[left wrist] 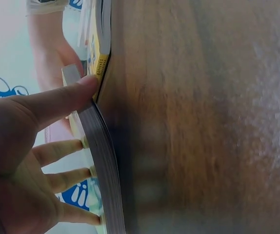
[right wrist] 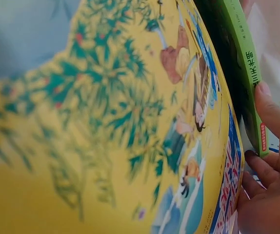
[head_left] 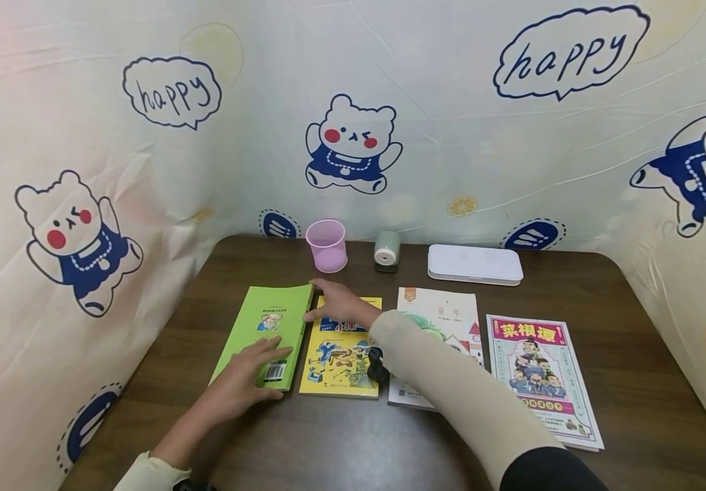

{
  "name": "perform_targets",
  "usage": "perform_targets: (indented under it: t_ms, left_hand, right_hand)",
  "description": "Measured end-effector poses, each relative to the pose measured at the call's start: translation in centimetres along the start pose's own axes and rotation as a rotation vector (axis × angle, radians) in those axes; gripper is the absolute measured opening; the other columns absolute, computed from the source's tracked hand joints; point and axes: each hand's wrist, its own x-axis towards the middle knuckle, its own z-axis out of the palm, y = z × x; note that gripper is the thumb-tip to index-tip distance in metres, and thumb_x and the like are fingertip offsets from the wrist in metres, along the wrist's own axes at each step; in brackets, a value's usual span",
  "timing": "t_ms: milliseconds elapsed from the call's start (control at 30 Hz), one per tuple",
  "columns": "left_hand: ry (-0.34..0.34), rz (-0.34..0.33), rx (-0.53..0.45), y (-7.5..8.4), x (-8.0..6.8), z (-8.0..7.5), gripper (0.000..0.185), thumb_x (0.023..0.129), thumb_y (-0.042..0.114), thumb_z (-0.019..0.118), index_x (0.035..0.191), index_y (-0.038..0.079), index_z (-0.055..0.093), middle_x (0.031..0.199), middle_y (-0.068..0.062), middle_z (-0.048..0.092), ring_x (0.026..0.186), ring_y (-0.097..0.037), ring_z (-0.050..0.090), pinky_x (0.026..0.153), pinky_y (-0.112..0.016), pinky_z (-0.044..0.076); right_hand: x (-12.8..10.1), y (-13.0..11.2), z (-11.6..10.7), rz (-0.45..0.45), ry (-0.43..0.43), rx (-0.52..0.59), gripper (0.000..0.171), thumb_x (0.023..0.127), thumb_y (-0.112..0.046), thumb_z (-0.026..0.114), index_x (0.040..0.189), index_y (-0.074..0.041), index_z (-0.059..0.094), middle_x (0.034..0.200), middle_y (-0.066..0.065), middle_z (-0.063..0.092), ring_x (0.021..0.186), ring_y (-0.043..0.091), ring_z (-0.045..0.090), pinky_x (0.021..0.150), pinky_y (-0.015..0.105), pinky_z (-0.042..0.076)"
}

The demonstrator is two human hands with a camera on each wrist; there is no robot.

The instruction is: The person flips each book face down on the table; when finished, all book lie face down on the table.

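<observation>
A green book (head_left: 276, 320) lies back cover up at the left of the row, with a barcode near its front corner. My left hand (head_left: 245, 378) rests on it with spread, fairly straight fingers on the cover. Its thumb (left wrist: 76, 95) touches the near corner by the spine, beside the page edges. At the far right corner, my right hand (head_left: 343, 303) grips the same book: the thumb (right wrist: 271, 109) lies against the green spine and fingers bend round the far end. A yellow book (head_left: 343, 361) lies just right of it, partly under the right forearm.
Further right lie a white book (head_left: 439, 310), partly hidden by the right sleeve, and a pink-bordered book (head_left: 540, 372). Along the back stand a pink cup (head_left: 328, 249), a small green pencil sharpener (head_left: 386, 252) and a white case (head_left: 476, 264). A printed cloth hangs behind the brown table (head_left: 328, 450).
</observation>
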Motion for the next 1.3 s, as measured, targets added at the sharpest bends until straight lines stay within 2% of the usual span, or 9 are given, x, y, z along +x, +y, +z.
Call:
perform_targets:
  t_ms: [200,333,600,833,1300]
  left_hand:
    - [0.002,0.029,0.052,0.2,-0.1,0.4,0.076,0.073,0.019,0.094,0.143,0.018,0.064,0.157,-0.017,0.047,0.144,-0.05,0.039,0.101,-0.088,0.023]
    - [-0.008,0.024,0.071,0.3,-0.2,0.5,0.073,0.074,0.018,0.093,0.142,0.018,0.065,0.158,-0.018,0.047,0.145,-0.05,0.038,0.1,-0.089,0.022]
    - [-0.04,0.004,0.107,0.4,-0.2,0.7,0.07,0.076,0.019,0.092,0.141,0.018,0.066,0.158,-0.017,0.045,0.146,-0.05,0.035,0.101,-0.088,0.023]
    - [-0.048,0.004,0.114,0.5,-0.3,0.8,0.069,0.076,0.019,0.092,0.14,0.018,0.067,0.158,-0.017,0.045,0.146,-0.051,0.035,0.101,-0.088,0.022]
    - [-0.05,0.001,0.142,0.3,-0.3,1.0,0.068,0.077,0.02,0.092,0.141,0.02,0.066,0.159,-0.015,0.043,0.147,-0.048,0.034,0.102,-0.087,0.023]
  right_hand:
    - [-0.1,0.0,0.3,0.014,0.007,-0.038,0.093,0.089,-0.043,0.081,0.162,-0.012,0.033,0.157,0.009,0.046,0.134,0.021,0.052,0.115,0.039,0.042]
    - [-0.3,0.1,0.4,0.024,0.011,-0.056,0.092,0.089,-0.043,0.081,0.162,-0.014,0.033,0.154,0.009,0.045,0.129,0.021,0.053,0.113,0.039,0.044]
    - [-0.5,0.1,0.6,0.015,0.016,-0.124,0.092,0.088,-0.043,0.083,0.161,-0.012,0.036,0.157,0.012,0.041,0.143,0.028,0.043,0.115,0.044,0.043]
    - [-0.7,-0.2,0.8,0.03,0.034,-0.226,0.093,0.085,-0.049,0.083,0.16,-0.014,0.039,0.154,0.009,0.043,0.141,0.025,0.042,0.114,0.042,0.043]
    - [-1.2,-0.9,0.6,0.055,0.012,-0.285,0.094,0.088,-0.052,0.079,0.162,-0.015,0.035,0.155,0.007,0.04,0.14,0.024,0.04,0.113,0.042,0.043]
